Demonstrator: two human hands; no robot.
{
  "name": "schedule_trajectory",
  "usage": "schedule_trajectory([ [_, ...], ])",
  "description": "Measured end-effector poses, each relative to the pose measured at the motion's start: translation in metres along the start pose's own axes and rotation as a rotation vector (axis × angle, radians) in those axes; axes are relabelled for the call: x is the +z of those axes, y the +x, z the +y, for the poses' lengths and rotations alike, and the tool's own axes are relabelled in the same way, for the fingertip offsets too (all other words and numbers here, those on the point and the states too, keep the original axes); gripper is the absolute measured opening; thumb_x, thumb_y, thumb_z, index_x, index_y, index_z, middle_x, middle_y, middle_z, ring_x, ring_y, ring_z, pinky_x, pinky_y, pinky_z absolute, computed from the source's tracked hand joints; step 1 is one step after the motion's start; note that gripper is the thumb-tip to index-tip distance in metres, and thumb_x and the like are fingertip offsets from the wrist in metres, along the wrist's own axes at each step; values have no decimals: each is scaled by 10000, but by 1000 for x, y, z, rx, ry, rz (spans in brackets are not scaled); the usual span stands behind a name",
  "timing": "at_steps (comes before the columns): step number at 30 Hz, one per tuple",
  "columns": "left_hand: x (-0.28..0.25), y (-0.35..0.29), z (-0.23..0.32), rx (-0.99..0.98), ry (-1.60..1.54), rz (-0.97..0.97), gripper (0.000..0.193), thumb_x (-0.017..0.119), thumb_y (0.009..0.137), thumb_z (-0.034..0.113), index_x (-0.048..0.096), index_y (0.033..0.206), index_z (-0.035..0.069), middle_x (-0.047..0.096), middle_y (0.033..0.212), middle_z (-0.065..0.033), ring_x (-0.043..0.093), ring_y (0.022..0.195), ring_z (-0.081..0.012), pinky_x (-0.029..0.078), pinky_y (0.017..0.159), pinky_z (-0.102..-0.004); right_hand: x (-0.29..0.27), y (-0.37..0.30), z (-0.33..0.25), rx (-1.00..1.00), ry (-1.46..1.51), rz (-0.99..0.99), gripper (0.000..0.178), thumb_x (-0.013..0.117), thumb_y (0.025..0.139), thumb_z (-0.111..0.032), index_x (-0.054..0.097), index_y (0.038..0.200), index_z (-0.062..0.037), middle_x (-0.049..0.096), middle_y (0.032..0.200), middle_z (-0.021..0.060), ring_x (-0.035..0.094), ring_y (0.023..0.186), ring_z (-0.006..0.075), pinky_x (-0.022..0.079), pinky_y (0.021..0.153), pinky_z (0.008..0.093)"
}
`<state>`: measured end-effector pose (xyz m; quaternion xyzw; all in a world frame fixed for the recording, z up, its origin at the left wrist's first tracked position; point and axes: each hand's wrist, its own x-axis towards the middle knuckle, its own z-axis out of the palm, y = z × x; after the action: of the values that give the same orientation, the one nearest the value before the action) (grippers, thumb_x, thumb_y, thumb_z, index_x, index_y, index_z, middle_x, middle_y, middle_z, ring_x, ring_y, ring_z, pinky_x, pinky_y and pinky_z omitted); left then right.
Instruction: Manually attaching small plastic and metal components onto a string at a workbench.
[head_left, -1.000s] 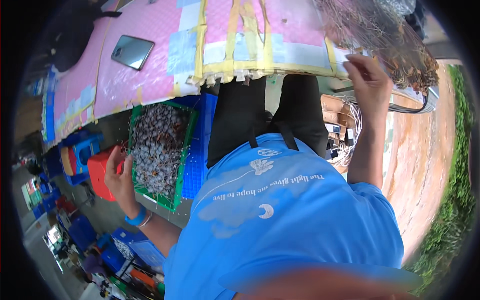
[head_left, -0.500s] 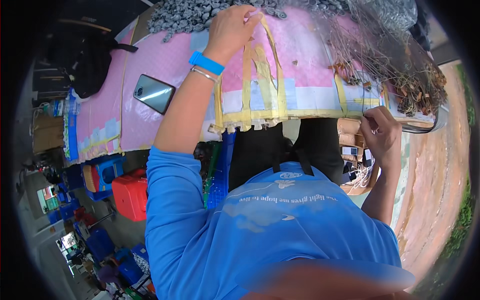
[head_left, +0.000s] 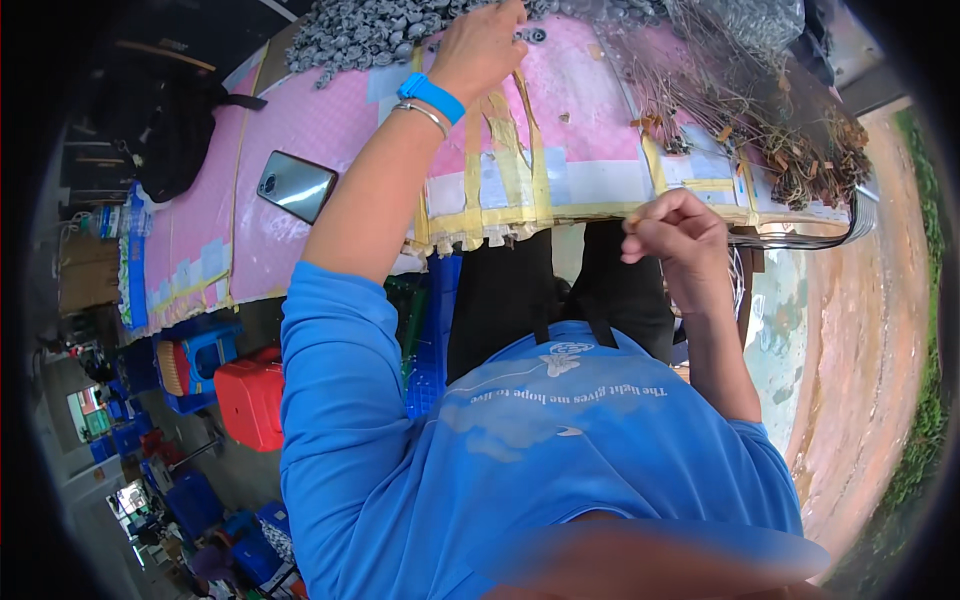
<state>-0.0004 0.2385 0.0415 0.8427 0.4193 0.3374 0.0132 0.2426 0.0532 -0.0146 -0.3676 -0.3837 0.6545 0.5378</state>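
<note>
My left hand (head_left: 482, 48) reaches over the far side of the table, its curled fingers at the edge of a pile of small grey rounded parts (head_left: 365, 35). What those fingers hold, if anything, is hidden. My right hand (head_left: 685, 238) is raised at the table's near edge with thumb and fingers pinched together. A small orange-brown piece (head_left: 632, 226) shows at its fingertips; the rest of it is hidden. To the far right lies a bundle of thin wires (head_left: 730, 105) with orange-brown ends.
The table (head_left: 300, 130) has a pink covering patched with yellow tape. A phone (head_left: 297, 186) lies left of my left forearm, a black bag (head_left: 165, 130) farther left. Clear plastic wrap (head_left: 745, 25) covers part of the wires. Dark cables (head_left: 800, 240) loop past the right edge. A red container (head_left: 250, 400) stands below.
My right hand has moved left from the table's right part, still pinched, and the orange-brown piece now shows. My left hand has shifted slightly up, closer to the grey parts.
</note>
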Motion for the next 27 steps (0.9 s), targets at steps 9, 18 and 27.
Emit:
schedule_trajectory([
  [9, -32, -133, 56, -696, -828, -36, 330, 757, 834, 81, 638, 1119, -32, 665, 886, -93, 667, 647, -128, 553, 569, -252, 26, -5, 17, 146, 277, 151, 209, 685, 872, -14, 558, 1038, -5, 683, 914, 155, 694, 729, 184, 583, 681, 267],
  [18, -29, -201, 116, -712, -1303, 49, 453, 679, 880, 49, 538, 1298, -49, 641, 1155, -137, 683, 922, -179, 597, 693, -277, 62, -10, 9, 98, -212, -411, 108, 660, 884, -39, 692, 980, -2, 672, 828, 50, 578, 628, 85, 478, 592, 215],
  [27, -46, -196, 132, -741, -1299, 149, 365, 556, 904, 16, 551, 1252, -94, 661, 1123, -180, 701, 967, -240, 618, 624, -282, 64, -21, 15, 117, -316, -371, 95, 658, 894, -46, 682, 976, -3, 672, 844, 40, 584, 648, 79, 475, 602, 207],
])
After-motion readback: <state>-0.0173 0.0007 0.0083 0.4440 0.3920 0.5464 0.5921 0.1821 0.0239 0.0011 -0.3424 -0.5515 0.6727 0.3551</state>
